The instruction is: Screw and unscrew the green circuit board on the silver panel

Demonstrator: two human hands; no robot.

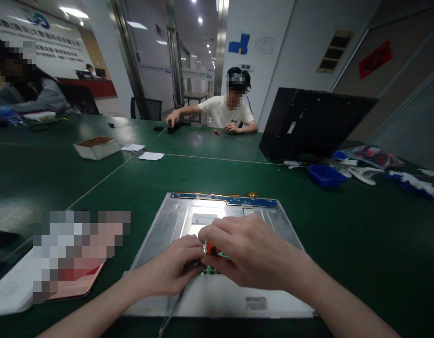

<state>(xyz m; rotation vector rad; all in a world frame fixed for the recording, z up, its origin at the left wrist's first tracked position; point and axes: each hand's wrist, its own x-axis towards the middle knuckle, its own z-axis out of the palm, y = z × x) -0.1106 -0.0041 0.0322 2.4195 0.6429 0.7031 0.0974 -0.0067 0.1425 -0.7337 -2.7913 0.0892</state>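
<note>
Seeing green table [365, 234] across middle and lower frame. Working over flat silver panel [217, 300] at bottom centre. Spotting tilted black casing [319, 124] upper right. Arching right hand [247, 249] over panel's middle. Curling left hand [176, 265] just beside it, not managing to tell whether gripping anything. Noting blue circuit strip [252, 202] along panel's upper edge. Glimpsing green circuit board [212, 270] under the hands, mostly covered. Pinching red-and-black piece [212, 248] between right thumb and fingers, lower centre of frame, largely hidden.

Single head-height view, forward and down across the green table [372, 253], hands [250, 249] close
</note>
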